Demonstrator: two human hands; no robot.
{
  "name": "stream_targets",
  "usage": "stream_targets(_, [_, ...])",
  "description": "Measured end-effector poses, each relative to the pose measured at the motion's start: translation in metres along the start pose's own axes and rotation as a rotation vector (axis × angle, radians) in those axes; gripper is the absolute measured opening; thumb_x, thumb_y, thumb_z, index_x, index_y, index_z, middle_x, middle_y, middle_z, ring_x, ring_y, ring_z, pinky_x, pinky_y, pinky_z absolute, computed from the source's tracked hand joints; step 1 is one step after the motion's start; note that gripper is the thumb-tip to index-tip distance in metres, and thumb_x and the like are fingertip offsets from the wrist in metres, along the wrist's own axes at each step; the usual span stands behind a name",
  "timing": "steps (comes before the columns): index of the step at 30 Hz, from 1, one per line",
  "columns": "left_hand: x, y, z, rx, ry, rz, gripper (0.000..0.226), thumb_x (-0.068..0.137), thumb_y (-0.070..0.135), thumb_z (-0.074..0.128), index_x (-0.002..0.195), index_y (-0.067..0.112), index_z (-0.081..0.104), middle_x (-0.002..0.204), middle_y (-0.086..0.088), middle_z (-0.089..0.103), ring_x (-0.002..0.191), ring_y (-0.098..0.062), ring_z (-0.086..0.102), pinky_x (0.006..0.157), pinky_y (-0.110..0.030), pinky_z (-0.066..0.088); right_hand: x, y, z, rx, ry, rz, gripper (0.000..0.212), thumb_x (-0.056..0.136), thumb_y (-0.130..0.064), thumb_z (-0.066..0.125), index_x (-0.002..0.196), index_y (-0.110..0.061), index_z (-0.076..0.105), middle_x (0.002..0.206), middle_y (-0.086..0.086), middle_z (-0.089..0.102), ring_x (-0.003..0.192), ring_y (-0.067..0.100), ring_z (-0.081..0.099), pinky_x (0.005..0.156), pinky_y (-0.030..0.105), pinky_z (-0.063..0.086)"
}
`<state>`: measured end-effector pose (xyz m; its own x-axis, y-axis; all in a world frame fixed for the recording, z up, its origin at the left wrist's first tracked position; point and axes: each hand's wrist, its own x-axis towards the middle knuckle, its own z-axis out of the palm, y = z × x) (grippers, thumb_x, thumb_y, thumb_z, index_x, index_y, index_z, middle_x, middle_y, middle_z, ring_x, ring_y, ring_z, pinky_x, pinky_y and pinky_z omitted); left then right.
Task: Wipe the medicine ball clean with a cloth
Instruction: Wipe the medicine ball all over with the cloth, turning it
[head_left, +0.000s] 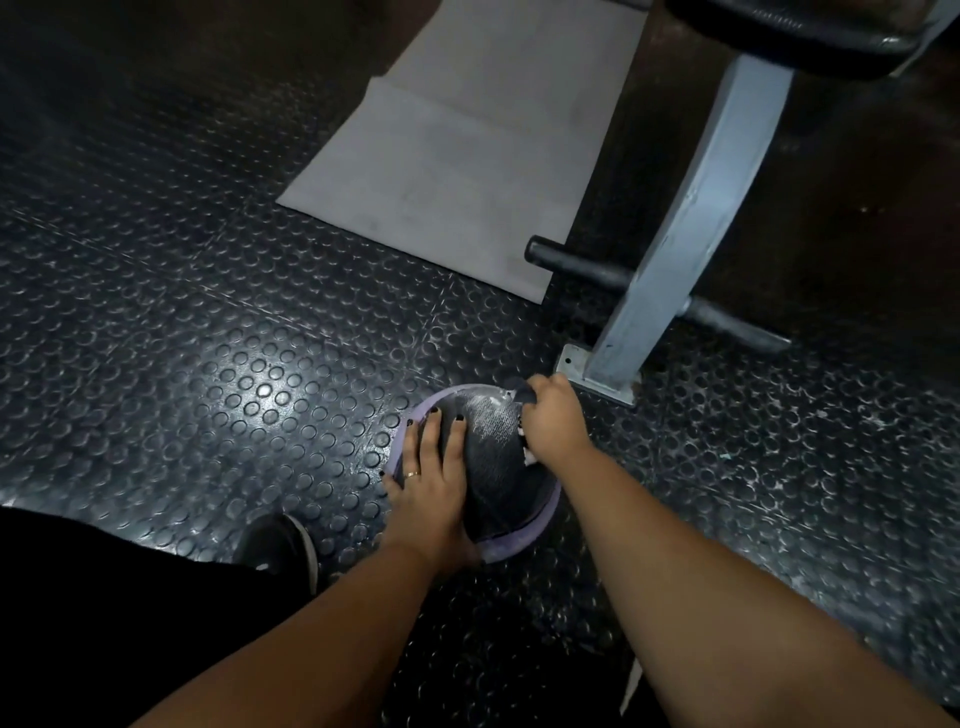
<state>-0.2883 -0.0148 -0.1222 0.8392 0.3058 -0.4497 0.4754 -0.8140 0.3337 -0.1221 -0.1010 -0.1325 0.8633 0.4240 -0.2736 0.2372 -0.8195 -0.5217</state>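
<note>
Two hands on ball (498, 467), down on studded floor (208, 312) beside bench leg (675, 234). Left hand (431, 483) spread flat, likely steadying; right hand (553, 415) fisted on dark cloth (519, 388), rubbing far side.

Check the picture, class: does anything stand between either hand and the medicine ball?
Nothing visible does. The left hand lies flat on the medicine ball, and the right hand grips a dark cloth at the ball's far edge. The bench frame stands behind, apart.
</note>
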Motion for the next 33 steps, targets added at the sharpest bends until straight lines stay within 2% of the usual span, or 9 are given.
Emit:
stream_targets(4, [-0.005,-0.003,0.004,-0.029,0.023,-0.004,0.153,0.055,0.065,0.084,0.148,0.026,-0.031,0.158,-0.003,-0.032,0.148,-0.030,-0.027,0.116,-0.070,0.014,0.009,0.003,0.006,0.013,-0.025,0.055,0.036,0.089,0.003,0.043,0.122,0.002,0.057,0.117,0.020,0.046,0.110,0.035,0.046,0.092,0.034,0.043])
stream_targets(10, [-0.002,-0.003,0.001,0.004,0.005,-0.022,0.156,0.058,0.051,0.090,0.144,0.028,-0.038,0.156,-0.001,-0.037,0.148,-0.030,-0.028,0.116,-0.069,0.016,-0.065,-0.013,0.009,0.010,0.178,-0.106,0.034,0.081,0.006,0.047,0.113,-0.001,0.057,0.114,0.013,0.044,0.106,0.026,0.044,0.092,0.030,0.041])
stream_targets(13, [-0.001,-0.009,-0.006,-0.012,-0.009,0.002,0.155,0.062,0.049,0.090,0.144,0.031,-0.040,0.155,0.005,-0.039,0.148,-0.026,-0.028,0.117,-0.068,0.016,-0.096,-0.018,0.008,0.072,0.116,-0.174,0.036,0.080,0.004,0.050,0.112,-0.006,0.060,0.114,0.006,0.045,0.105,0.021,0.048,0.095,0.021,0.042])
stream_targets(15, [0.001,-0.012,-0.010,0.031,-0.015,0.014,0.156,0.065,0.044,0.090,0.135,0.034,-0.050,0.154,0.006,-0.041,0.149,-0.027,-0.026,0.117,-0.067,0.019,-0.100,-0.022,-0.009,0.324,0.048,-0.028,0.031,0.088,0.003,0.049,0.112,-0.009,0.063,0.112,0.003,0.052,0.100,0.017,0.052,0.080,0.009,0.041])
stream_targets(20, [-0.002,-0.026,-0.009,-0.110,-0.010,0.122,0.150,0.053,0.068,0.084,0.154,0.033,-0.021,0.161,0.010,-0.029,0.150,-0.023,-0.025,0.119,-0.065,0.012,-0.093,-0.001,-0.051,1.288,0.172,0.629,0.021,0.096,-0.011,0.047,0.111,-0.004,0.061,0.090,0.014,0.070,0.076,0.026,0.069,0.063,0.033,0.057])
stream_targets(22, [-0.004,-0.027,-0.007,-0.214,0.032,0.137,0.137,0.053,0.081,0.072,0.157,0.034,-0.004,0.164,0.011,-0.016,0.152,-0.022,-0.018,0.119,-0.064,0.016,-0.103,-0.003,-0.065,1.567,0.036,0.707,0.027,0.098,-0.013,0.039,0.091,0.002,0.061,0.068,0.013,0.068,0.055,0.021,0.067,0.048,0.026,0.054])
stream_targets(24, [-0.006,-0.021,-0.003,-0.340,0.115,0.080,0.125,0.051,0.089,0.059,0.155,0.036,0.012,0.163,0.014,-0.002,0.153,-0.023,-0.005,0.118,-0.063,0.021,-0.110,-0.006,-0.074,1.732,-0.091,0.675,0.041,0.099,-0.020,0.038,0.075,0.000,0.064,0.062,0.012,0.067,0.052,0.021,0.067,0.045,0.025,0.053])
stream_targets(28, [-0.004,-0.004,0.000,-0.518,0.230,-0.174,0.137,0.044,0.092,0.058,0.155,0.026,0.011,0.162,0.003,0.011,0.151,-0.028,0.014,0.116,-0.060,0.027,-0.112,-0.008,-0.074,1.692,-0.181,0.587,0.023,0.089,-0.020,0.055,0.091,-0.002,0.068,0.088,0.016,0.070,0.076,0.028,0.069,0.069,0.036,0.059])
stream_targets(33, [0.008,0.015,-0.011,-0.517,0.115,-0.347,0.145,0.058,0.078,0.077,0.157,0.015,-0.009,0.166,-0.006,-0.007,0.153,-0.035,-0.003,0.115,-0.069,0.018,-0.099,0.006,-0.078,1.561,-0.105,0.642,0.026,0.078,0.004,0.040,0.090,0.001,0.063,0.086,0.018,0.066,0.074,0.030,0.064,0.074,0.041,0.056])
